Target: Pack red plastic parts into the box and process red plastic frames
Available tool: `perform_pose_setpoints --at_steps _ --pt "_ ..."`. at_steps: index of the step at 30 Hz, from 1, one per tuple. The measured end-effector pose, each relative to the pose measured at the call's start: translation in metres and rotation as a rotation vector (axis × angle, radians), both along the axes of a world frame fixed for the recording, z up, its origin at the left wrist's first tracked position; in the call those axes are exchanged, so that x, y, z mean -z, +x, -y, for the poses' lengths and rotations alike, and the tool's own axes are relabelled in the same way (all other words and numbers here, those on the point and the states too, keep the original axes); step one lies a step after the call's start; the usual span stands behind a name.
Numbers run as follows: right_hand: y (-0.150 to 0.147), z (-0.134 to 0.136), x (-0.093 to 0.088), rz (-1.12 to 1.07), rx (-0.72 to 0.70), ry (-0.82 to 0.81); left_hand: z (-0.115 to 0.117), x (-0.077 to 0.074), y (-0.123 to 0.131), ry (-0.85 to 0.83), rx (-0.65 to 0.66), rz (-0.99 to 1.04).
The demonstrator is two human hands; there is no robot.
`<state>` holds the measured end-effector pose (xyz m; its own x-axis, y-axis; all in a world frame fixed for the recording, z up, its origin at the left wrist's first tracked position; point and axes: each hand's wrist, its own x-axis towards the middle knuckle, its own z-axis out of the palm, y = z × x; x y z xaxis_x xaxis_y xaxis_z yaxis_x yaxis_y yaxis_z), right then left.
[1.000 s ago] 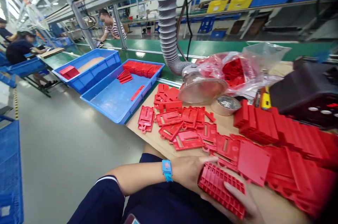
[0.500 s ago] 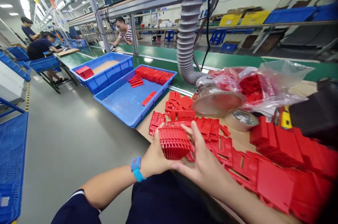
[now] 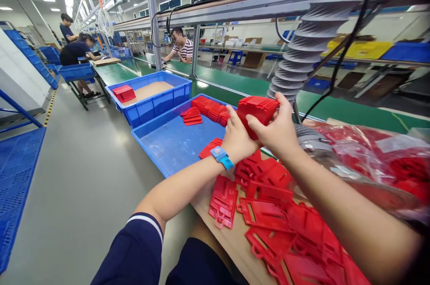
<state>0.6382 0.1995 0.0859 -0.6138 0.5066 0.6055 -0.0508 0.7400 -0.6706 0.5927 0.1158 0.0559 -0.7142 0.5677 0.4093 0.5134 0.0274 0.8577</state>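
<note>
Raised higher now, a red, apparently plastic stack (image 3: 258, 112) sits gripped between the left hand (image 3: 237, 139) and right hand (image 3: 277, 126).

Nothing readable — not on the red plastic stack (image 3: 258, 115) or blue wristband (image 3: 220, 157).

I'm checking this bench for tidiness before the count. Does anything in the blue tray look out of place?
Yes. A small heap of red plastic pieces lies crosswise beside the neat row in the blue tray, and a lone red piece lies apart toward the tray's near side, out of line with that row.
</note>
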Motion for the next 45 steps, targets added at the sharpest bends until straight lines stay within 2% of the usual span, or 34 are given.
perform_pose_setpoints --at_steps 3,4,5,6,7,8,11,14,18,19,21,24,27,30,34,41,45 --pt "-0.034 -0.029 0.003 -0.041 -0.080 -0.295 0.000 0.007 -0.054 -0.086 0.259 -0.113" --pt "-0.044 -0.036 0.008 -0.063 -0.105 -0.388 0.004 0.011 -0.076 -0.170 0.338 -0.190" --pt "-0.053 -0.042 0.013 -0.082 -0.125 -0.469 0.011 0.015 -0.099 -0.278 0.363 -0.267" --pt "-0.062 -0.047 0.018 -0.094 -0.138 -0.537 0.017 0.020 -0.124 -0.460 0.311 -0.370" --pt "-0.070 -0.053 0.023 -0.098 -0.144 -0.585 0.024 0.026 -0.148 -0.690 0.174 -0.467" --pt "-0.078 -0.058 0.027 -0.094 -0.143 -0.605 0.029 0.033 -0.171 -0.784 0.080 -0.474" --pt "-0.096 -0.071 0.032 -0.028 -0.137 -0.495 0.031 0.058 -0.226 -0.963 -0.052 -0.495" --pt "-0.110 -0.077 0.029 0.175 -0.117 -0.131 0.013 0.080 -0.256 -1.064 -0.081 -0.552" --pt "-0.131 -0.073 0.037 0.575 -0.191 0.513 -0.018 0.093 -0.272 -1.132 -0.122 -0.592" --pt "-0.138 -0.070 0.042 0.658 -0.234 0.629 -0.023 0.094 -0.273 -1.144 -0.142 -0.595" --pt "-0.151 -0.063 0.058 0.771 -0.317 0.760 -0.027 0.096 -0.274 -1.157 -0.194 -0.605" --pt "-0.169 -0.055 0.082 0.848 -0.422 0.788 -0.024 0.099 -0.276 -1.162 -0.276 -0.626" --pt "-0.185 -0.050 0.094 0.923 -0.494 0.784 -0.018 0.096 -0.284 -1.177 -0.339 -0.611" --pt "-0.197 -0.048 0.096 1.006 -0.539 0.745 -0.018 0.087 -0.300 -1.213 -0.361 -0.545" --pt "-0.208 -0.047 0.098 1.072 -0.518 0.660 -0.027 0.077 -0.315 -1.265 -0.356 -0.441" --pt "-0.215 -0.048 0.106 1.091 -0.500 0.575 -0.041 0.088 -0.302 -1.250 -0.433 -0.407" --pt "-0.213 -0.049 0.104 1.084 -0.519 0.568 -0.034 0.082 -0.308 -1.233 -0.386 -0.378"
